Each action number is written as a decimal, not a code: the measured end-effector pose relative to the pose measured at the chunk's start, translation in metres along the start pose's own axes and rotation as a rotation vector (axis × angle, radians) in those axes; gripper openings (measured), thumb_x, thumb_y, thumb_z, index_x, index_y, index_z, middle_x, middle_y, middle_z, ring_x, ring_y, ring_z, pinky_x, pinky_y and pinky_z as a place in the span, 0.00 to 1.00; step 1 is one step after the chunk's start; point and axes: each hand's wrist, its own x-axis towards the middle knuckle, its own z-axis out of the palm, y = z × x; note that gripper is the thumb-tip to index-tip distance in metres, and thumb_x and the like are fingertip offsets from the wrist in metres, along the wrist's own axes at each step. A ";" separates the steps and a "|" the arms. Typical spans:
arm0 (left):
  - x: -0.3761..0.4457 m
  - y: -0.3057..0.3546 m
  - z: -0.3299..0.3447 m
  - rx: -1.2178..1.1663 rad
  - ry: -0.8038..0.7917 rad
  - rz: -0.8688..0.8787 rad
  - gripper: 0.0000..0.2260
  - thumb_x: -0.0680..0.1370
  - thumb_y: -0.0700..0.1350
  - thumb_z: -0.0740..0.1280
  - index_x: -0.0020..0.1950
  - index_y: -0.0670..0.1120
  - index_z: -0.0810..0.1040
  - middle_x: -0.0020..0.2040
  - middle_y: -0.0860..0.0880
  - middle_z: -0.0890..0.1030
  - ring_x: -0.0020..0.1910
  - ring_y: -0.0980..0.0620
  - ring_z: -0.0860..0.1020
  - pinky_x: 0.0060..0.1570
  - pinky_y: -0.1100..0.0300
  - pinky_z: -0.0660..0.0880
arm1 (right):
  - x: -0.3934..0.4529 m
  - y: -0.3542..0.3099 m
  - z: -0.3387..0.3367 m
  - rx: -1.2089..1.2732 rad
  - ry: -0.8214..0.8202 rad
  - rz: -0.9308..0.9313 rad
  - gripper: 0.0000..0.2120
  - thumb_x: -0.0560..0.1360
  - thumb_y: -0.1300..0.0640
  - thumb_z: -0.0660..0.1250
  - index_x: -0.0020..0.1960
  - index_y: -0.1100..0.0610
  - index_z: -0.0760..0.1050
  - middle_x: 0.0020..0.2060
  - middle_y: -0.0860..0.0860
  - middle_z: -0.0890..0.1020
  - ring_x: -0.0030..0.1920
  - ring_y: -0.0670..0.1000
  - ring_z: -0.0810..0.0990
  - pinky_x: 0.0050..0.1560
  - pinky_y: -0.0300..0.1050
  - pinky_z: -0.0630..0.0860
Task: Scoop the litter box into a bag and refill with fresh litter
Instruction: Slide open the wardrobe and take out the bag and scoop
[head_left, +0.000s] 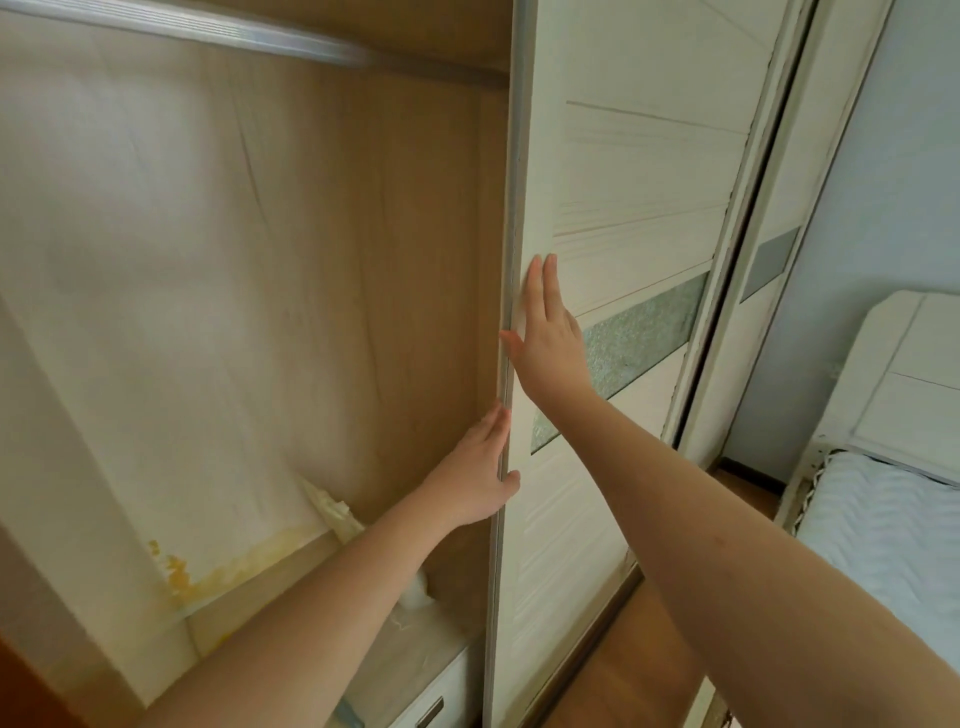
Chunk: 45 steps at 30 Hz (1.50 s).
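No litter box, bag or litter shows in the head view. A white sliding wardrobe door (618, 218) stands before me, its metal edge running top to bottom. My right hand (548, 332) lies flat with straight fingers on the door's front, next to that edge. My left hand (480, 475) is lower down at the same edge, fingers behind it and thumb on the front, holding the edge. The wardrobe's inside (234, 291) is open to the left, with a wooden back panel.
A metal hanging rail (208, 28) crosses the top of the wardrobe. A drawer front (431, 701) sits at the wardrobe's bottom. A second door panel (769, 260) stands to the right, then a white bed (893, 519) with headboard on a wood floor.
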 end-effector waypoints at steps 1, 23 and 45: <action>0.002 0.001 0.000 0.024 -0.015 0.007 0.35 0.82 0.54 0.58 0.79 0.51 0.36 0.79 0.55 0.36 0.79 0.53 0.42 0.75 0.55 0.45 | 0.003 0.006 0.000 -0.019 -0.006 0.010 0.39 0.79 0.54 0.63 0.78 0.56 0.40 0.78 0.54 0.43 0.76 0.56 0.58 0.73 0.53 0.61; -0.139 -0.035 -0.008 0.562 0.136 -0.233 0.28 0.81 0.56 0.48 0.80 0.51 0.50 0.81 0.51 0.51 0.79 0.50 0.47 0.76 0.44 0.47 | -0.136 -0.033 -0.007 -0.254 -0.438 -0.031 0.29 0.80 0.46 0.51 0.79 0.50 0.48 0.78 0.52 0.48 0.78 0.55 0.44 0.76 0.55 0.45; -0.258 -0.107 0.070 0.515 0.024 -0.262 0.28 0.82 0.50 0.53 0.80 0.43 0.50 0.80 0.43 0.53 0.79 0.43 0.47 0.77 0.46 0.47 | -0.298 -0.131 0.070 -0.156 -0.749 -0.088 0.28 0.81 0.44 0.52 0.78 0.50 0.51 0.76 0.53 0.58 0.77 0.55 0.53 0.75 0.53 0.51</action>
